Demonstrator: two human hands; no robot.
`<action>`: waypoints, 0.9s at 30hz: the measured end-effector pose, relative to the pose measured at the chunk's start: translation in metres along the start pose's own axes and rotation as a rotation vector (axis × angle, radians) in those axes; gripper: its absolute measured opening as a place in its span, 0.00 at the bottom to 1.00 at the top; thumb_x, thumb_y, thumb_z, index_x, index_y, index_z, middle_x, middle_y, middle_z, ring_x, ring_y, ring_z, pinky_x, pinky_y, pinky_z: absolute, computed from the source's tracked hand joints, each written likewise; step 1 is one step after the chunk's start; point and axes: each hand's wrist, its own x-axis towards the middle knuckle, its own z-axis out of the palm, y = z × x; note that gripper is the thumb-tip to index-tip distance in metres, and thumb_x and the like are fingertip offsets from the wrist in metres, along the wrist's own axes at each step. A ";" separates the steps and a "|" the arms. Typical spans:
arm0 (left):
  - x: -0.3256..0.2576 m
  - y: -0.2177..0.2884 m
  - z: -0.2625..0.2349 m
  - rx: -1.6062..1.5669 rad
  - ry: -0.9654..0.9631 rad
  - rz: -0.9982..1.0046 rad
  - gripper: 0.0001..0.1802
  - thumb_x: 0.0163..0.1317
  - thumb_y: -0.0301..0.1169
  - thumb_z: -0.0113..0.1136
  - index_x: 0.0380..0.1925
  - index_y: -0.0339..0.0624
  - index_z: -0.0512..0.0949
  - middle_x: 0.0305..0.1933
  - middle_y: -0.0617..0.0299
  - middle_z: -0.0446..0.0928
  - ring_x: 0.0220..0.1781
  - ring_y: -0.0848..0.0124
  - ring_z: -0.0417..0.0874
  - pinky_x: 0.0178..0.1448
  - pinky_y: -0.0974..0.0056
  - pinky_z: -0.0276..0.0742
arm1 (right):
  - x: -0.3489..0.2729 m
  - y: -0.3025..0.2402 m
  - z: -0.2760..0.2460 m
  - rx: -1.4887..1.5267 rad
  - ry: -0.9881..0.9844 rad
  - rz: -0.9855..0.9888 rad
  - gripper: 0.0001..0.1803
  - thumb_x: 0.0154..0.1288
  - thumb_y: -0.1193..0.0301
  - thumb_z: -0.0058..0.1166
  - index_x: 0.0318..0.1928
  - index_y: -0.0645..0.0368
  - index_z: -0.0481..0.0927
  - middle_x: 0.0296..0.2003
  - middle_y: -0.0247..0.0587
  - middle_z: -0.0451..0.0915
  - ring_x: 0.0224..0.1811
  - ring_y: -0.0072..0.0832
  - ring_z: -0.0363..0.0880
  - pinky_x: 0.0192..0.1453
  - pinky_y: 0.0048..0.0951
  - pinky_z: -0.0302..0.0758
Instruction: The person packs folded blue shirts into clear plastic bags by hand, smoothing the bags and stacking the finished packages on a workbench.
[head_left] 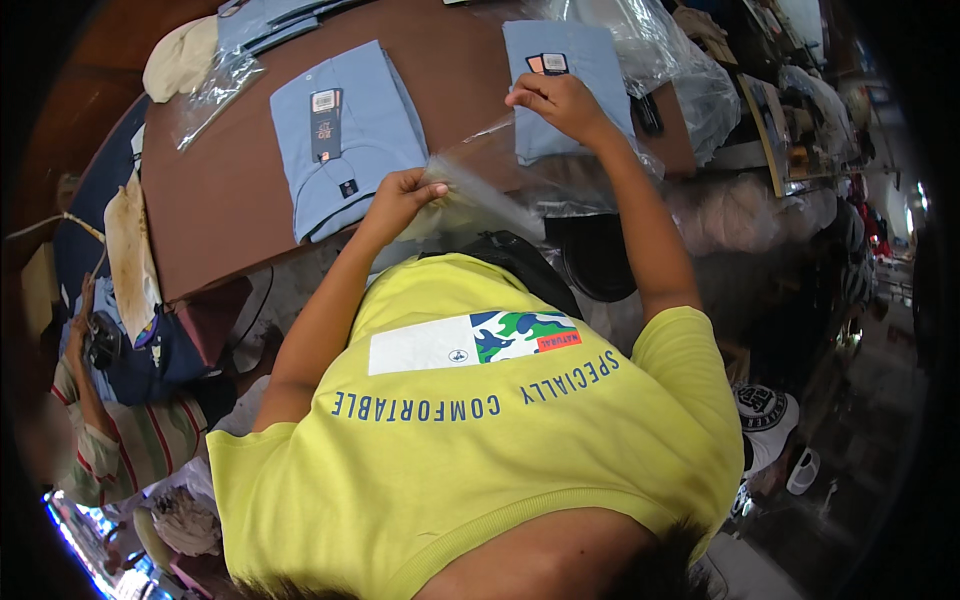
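Observation:
My left hand [405,205] pinches the edge of a clear plastic bag [470,200] at the table's near edge. The film spreads from there to the right, beneath my right arm. Over a folded light-blue garment [560,140] on the right, my right hand [562,105] is closed, thumb against fingers. What lies between those fingertips is too thin to make out, though an edge of film runs toward them. Left of it, another folded blue garment [375,110] lies flat, with a dark hang tag [325,130] and a looped cord on top.
The brown tabletop [210,210] carries more blue garments [270,25] at the far left, beside a cream cloth bundle [180,58]. Crumpled clear plastic [650,50] is heaped at the far right. A person in a striped shirt [135,450] works at the left with an iron [103,340].

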 end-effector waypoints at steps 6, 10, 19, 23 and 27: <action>-0.037 0.048 -0.039 -0.022 0.046 -0.006 0.12 0.62 0.36 0.60 0.34 0.35 0.81 0.27 0.69 0.76 0.30 0.82 0.71 0.36 0.73 0.68 | 0.019 -0.015 -0.007 0.329 -0.590 0.039 0.13 0.58 0.63 0.61 0.31 0.62 0.79 0.25 0.31 0.78 0.28 0.17 0.73 0.34 0.19 0.69; -0.057 0.067 -0.061 -0.013 0.100 -0.019 0.13 0.63 0.36 0.58 0.35 0.35 0.80 0.29 0.67 0.77 0.32 0.81 0.73 0.38 0.72 0.70 | 0.036 -0.016 -0.004 0.535 -0.598 0.264 0.12 0.59 0.63 0.61 0.30 0.59 0.81 0.22 0.26 0.76 0.23 0.13 0.69 0.26 0.17 0.64; -0.096 0.078 -0.118 -0.135 0.324 0.023 0.13 0.62 0.34 0.58 0.39 0.33 0.80 0.34 0.62 0.81 0.34 0.76 0.79 0.41 0.71 0.74 | 0.066 0.005 0.003 0.628 -0.341 0.297 0.11 0.57 0.63 0.63 0.29 0.58 0.80 0.21 0.25 0.73 0.20 0.12 0.64 0.23 0.17 0.60; -0.116 0.097 -0.165 -0.178 0.440 0.125 0.12 0.63 0.33 0.58 0.40 0.35 0.80 0.34 0.63 0.81 0.34 0.77 0.79 0.40 0.72 0.74 | 0.071 0.024 -0.008 0.753 -0.199 0.423 0.12 0.59 0.64 0.62 0.31 0.60 0.79 0.19 0.24 0.70 0.16 0.12 0.60 0.22 0.17 0.60; -0.123 0.127 -0.225 -0.141 0.552 0.230 0.11 0.63 0.34 0.58 0.38 0.37 0.80 0.34 0.65 0.81 0.33 0.79 0.79 0.40 0.73 0.74 | 0.068 0.052 -0.012 0.808 0.022 0.467 0.13 0.61 0.63 0.60 0.33 0.61 0.78 0.18 0.24 0.67 0.14 0.12 0.57 0.20 0.17 0.59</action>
